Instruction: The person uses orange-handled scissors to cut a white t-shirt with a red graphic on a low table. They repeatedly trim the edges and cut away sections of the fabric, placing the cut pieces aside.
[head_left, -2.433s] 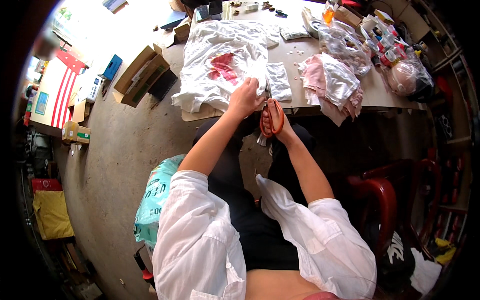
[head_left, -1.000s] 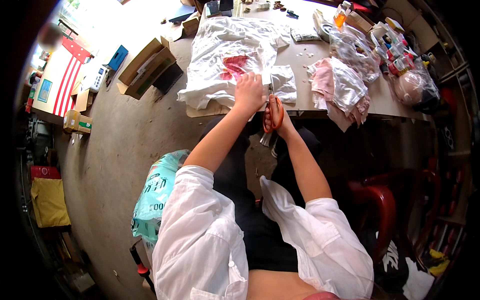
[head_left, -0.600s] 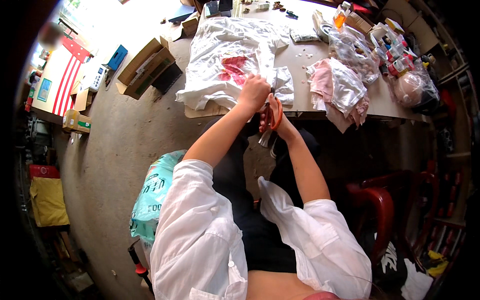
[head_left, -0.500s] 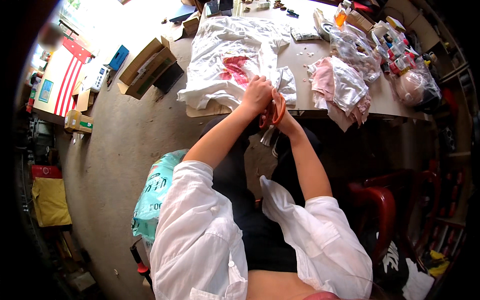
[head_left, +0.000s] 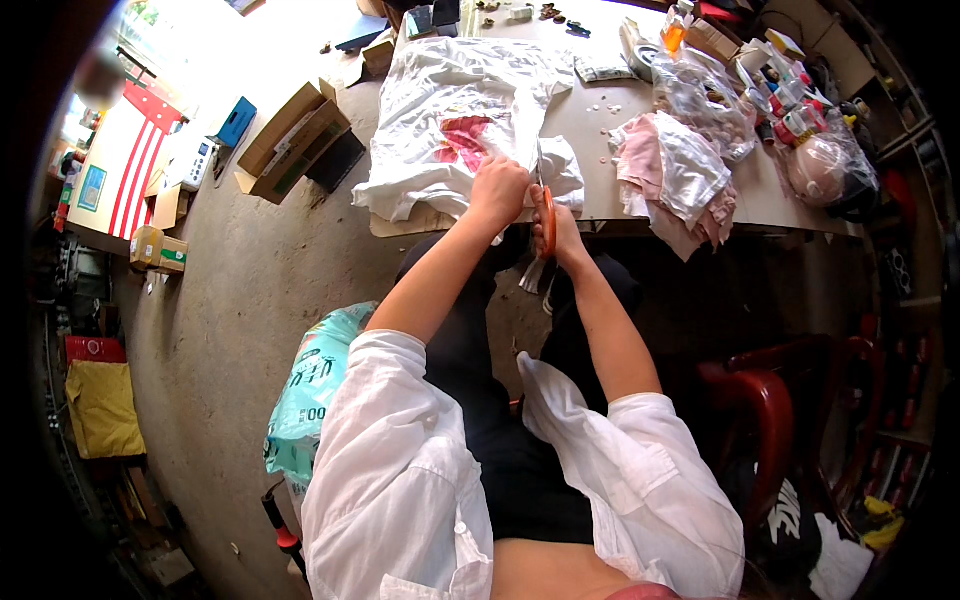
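Observation:
A white cloth garment with a pink-red print (head_left: pixel 420 100) lies spread at the table's front. My left hand (head_left: pixel 498 188) grips it near the front edge, fingers curled into the fabric. Just right of that, my right hand (head_left: pixel 556 228) holds scissors with orange handles (head_left: pixel 549 216), the blades pointing away from me into the cloth beside my left fingers. A smaller white piece of fabric (head_left: pixel 565 185) lies under and right of the blades.
The table (head_left: pixel 605 200) also bears pink and white cloths (head_left: pixel 680 170), plastic bags (head_left: pixel 700 100), bottles and small items. Cardboard boxes (head_left: pixel 290 140) and a striped board (head_left: pixel 130 170) are at left. A turquoise package (head_left: pixel 310 390) is by my left side; a wooden chair (head_left: pixel 760 420) is at right.
Over the last seconds both hands have shifted only slightly along the cloth. Since half a second ago they have drawn a little apart, and the scissor handles appear more edge-on.

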